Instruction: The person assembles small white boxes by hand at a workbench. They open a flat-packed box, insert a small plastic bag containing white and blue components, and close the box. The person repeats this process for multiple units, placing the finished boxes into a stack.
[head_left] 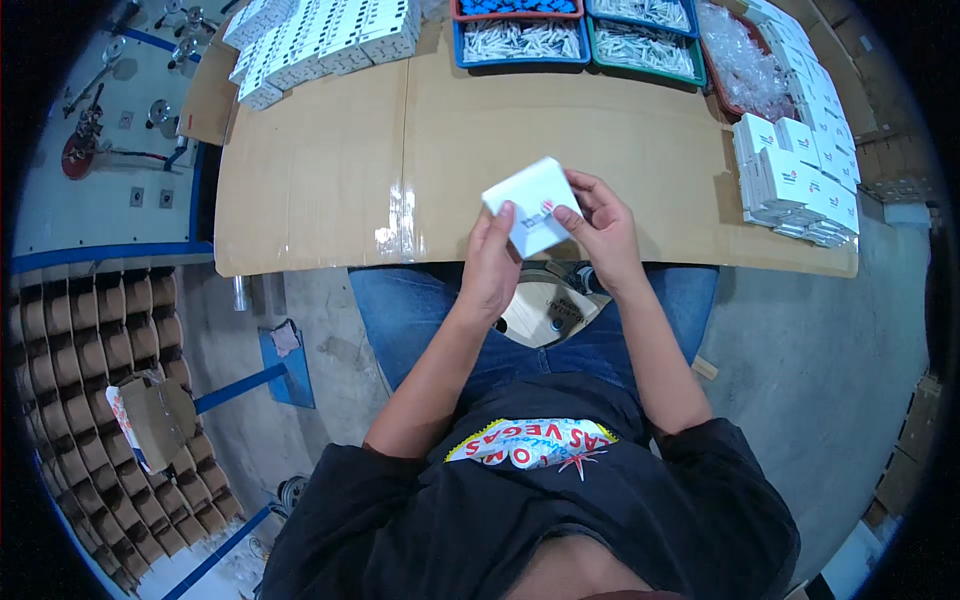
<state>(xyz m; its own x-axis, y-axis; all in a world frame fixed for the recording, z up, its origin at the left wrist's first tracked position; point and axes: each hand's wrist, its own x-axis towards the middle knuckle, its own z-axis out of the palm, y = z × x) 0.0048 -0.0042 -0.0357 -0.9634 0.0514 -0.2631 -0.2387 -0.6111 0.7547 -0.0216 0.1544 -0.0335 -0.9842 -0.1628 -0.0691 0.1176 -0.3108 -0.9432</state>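
Both hands hold one small white box (pixel 533 205) just above the near edge of the cardboard-covered counter (pixel 330 170). The left hand (pixel 490 265) grips the box's lower left side, its fingers (pixel 503 222) closed on it with the thumb lying over the front face. The right hand (pixel 603 232) holds the right side, its fingers (pixel 570 215) curled around the edge and pressing on the face. The box is tilted, one corner pointing away from the person.

On the counter's right end lies a stack of similar white boxes (pixel 795 180), well apart from the hands. At the far left sits a row of white cartons (pixel 320 35). Along the far edge stand a blue tray (pixel 520 42) and a green tray (pixel 645 45), both filled with small pale parts, and beside them a heap of clear bags (pixel 745 65). On the floor to the left stand rows of brown tubes (pixel 100 330).
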